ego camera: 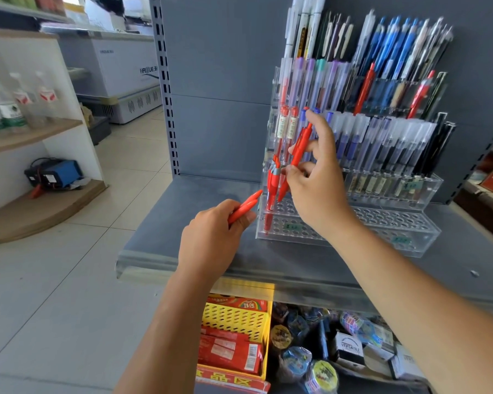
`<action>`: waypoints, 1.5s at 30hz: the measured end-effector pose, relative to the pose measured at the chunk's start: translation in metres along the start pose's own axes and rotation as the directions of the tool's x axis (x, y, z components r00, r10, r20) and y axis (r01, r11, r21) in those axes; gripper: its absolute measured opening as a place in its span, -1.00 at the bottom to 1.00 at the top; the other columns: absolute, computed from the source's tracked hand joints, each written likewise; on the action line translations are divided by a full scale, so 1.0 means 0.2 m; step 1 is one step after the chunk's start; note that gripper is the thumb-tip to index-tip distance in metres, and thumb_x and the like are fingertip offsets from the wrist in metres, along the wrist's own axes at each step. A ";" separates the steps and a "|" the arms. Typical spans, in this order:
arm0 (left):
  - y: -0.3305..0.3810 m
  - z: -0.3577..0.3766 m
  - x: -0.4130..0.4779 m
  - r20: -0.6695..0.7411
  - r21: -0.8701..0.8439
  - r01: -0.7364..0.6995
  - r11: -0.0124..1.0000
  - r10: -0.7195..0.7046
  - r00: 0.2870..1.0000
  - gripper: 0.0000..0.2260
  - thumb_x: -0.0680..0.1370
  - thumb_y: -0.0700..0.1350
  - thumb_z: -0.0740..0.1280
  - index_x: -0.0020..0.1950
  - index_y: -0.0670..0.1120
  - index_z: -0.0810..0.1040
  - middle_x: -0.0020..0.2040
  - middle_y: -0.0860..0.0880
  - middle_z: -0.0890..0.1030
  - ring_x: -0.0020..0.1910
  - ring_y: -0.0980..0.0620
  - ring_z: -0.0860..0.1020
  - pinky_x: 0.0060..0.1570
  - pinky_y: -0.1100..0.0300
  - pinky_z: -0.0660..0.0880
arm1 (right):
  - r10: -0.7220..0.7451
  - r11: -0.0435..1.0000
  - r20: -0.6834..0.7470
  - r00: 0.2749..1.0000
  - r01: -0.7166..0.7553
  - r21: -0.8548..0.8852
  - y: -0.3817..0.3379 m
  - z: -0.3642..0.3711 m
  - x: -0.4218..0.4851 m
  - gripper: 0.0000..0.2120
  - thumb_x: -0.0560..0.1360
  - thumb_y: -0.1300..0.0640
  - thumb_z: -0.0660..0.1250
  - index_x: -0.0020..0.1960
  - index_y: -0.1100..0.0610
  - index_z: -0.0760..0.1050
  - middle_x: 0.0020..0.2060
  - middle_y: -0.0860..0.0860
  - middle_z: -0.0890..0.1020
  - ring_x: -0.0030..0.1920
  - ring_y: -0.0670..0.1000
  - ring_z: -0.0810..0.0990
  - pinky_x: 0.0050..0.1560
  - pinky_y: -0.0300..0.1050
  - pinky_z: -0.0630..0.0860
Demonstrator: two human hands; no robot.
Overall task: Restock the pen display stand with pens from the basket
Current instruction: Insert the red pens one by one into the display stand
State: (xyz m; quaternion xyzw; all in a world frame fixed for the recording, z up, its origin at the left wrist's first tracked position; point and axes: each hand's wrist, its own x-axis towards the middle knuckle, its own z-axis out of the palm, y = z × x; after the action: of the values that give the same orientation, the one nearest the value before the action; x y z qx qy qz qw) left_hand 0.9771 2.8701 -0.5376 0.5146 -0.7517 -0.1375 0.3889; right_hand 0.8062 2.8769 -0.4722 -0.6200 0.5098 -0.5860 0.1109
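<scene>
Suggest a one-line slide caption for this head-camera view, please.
Right hand slots a red pen into the clear display stand while the left hand holds spare red pens.

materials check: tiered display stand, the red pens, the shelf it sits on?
Display stand: clear, glossy acrylic by the look; see-through walls, bright edges. Red pens, one in the right hand, more in the left hand: smooth opaque plastic with soft highlights. Shelf: matte grey, probably painted metal, given the slotted upright beside it; not certain.

small shop: priced pen display stand, stocked shelves, chest freezer.
</scene>
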 end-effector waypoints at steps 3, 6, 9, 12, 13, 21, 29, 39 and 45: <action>0.00 0.00 0.00 0.000 -0.002 -0.004 1.000 0.004 1.000 -0.70 0.54 0.24 0.24 0.05 0.04 0.54 -0.26 0.14 0.54 -0.31 0.11 0.54 -0.28 0.11 0.54 | 0.001 1.000 0.014 1.000 -0.001 -0.016 0.01 0.01 -0.02 -0.27 0.57 0.44 0.27 0.51 -0.21 0.19 0.19 -0.22 0.47 -0.08 -0.10 0.64 -0.11 -0.10 0.66; 0.00 0.00 0.00 0.006 -0.005 -0.001 1.000 0.001 1.000 -0.68 0.54 0.24 0.23 0.06 0.04 0.54 -0.25 0.14 0.55 -0.31 0.11 0.54 -0.26 0.12 0.55 | -0.003 0.999 0.018 1.000 0.003 -0.038 0.01 0.02 -0.03 -0.26 0.57 0.43 0.28 0.48 -0.26 0.20 0.26 -0.10 0.51 -0.03 -0.10 0.65 -0.08 -0.05 0.68; 0.00 0.00 0.00 0.008 -0.004 -0.004 1.000 0.004 1.000 -0.68 0.54 0.24 0.23 0.06 0.04 0.54 -0.25 0.15 0.54 -0.31 0.12 0.53 -0.28 0.16 0.51 | -0.012 0.998 0.017 1.000 0.013 -0.064 0.02 0.03 -0.03 -0.26 0.57 0.41 0.29 0.50 -0.26 0.19 0.29 -0.07 0.51 0.02 -0.12 0.65 -0.05 -0.07 0.67; 0.00 0.00 0.00 0.009 -0.004 -0.003 1.000 0.003 1.000 -0.67 0.53 0.24 0.22 0.07 0.03 0.55 -0.26 0.15 0.53 -0.32 0.13 0.52 -0.29 0.19 0.49 | -0.031 0.996 0.034 0.999 0.034 -0.086 0.03 0.03 -0.03 -0.24 0.57 0.40 0.28 0.51 -0.27 0.16 0.41 -0.06 0.44 0.20 -0.04 0.61 0.07 0.02 0.66; 0.00 0.00 0.00 0.011 -0.006 -0.003 1.000 0.003 1.000 -0.67 0.53 0.24 0.22 0.07 0.03 0.55 -0.25 0.16 0.53 -0.33 0.13 0.52 -0.30 0.20 0.47 | -0.041 0.993 0.042 0.998 0.046 -0.113 0.03 0.03 -0.03 -0.25 0.57 0.39 0.28 0.53 -0.24 0.16 0.45 -0.07 0.40 0.27 0.01 0.57 0.12 0.03 0.64; -0.01 0.01 0.00 -0.004 -0.007 -0.012 1.000 0.012 1.000 -0.69 0.54 0.26 0.23 0.03 0.05 0.54 -0.29 0.13 0.54 -0.33 0.10 0.53 -0.26 0.06 0.56 | -0.097 0.904 0.108 0.989 0.133 -0.406 0.05 0.01 -0.05 -0.58 0.58 0.38 0.25 0.40 0.13 0.45 0.34 -0.01 0.44 0.38 -0.02 0.36 0.43 -0.19 0.32; 0.00 0.00 -0.01 -0.024 -0.006 -0.037 0.999 0.037 0.999 -0.69 0.54 0.27 0.21 -0.03 0.06 0.56 -0.35 0.13 0.51 -0.39 0.11 0.49 -0.36 0.14 0.47 | -0.274 0.835 0.151 0.950 0.313 -0.452 -0.02 0.01 -0.12 -0.62 0.56 0.32 0.27 0.34 0.09 0.51 0.30 0.03 0.46 0.30 0.04 0.36 0.29 -0.39 0.27; 0.01 0.00 -0.02 -0.048 -0.009 -0.114 0.993 0.113 0.992 -0.83 0.57 0.09 0.33 0.00 0.02 0.61 -0.28 0.11 0.59 -0.36 0.07 0.52 -0.32 0.10 0.52 | -0.376 0.595 0.411 0.831 0.556 -0.580 0.03 0.04 -0.23 -0.84 0.52 0.12 0.45 0.10 0.00 0.63 0.18 -0.01 0.58 0.16 0.12 0.43 0.19 0.04 0.28; 0.01 0.01 -0.01 -0.045 -0.002 -0.044 0.999 0.044 0.998 -0.76 0.56 0.17 0.30 0.00 0.05 0.63 -0.36 0.12 0.54 -0.41 0.10 0.51 -0.36 0.13 0.52 | -0.363 0.622 0.212 0.907 0.405 -0.670 0.02 -0.02 -0.21 -0.83 0.50 0.24 0.43 0.04 0.04 0.56 0.06 -0.04 0.58 0.11 0.09 0.47 0.13 -0.07 0.24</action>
State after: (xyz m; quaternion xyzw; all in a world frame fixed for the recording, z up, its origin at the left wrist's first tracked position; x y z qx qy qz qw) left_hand 0.9752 2.8728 -0.5383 0.5002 -0.7538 -0.1183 0.4093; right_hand 0.8105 2.9083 -0.4989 -0.7252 0.5455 -0.3407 -0.2457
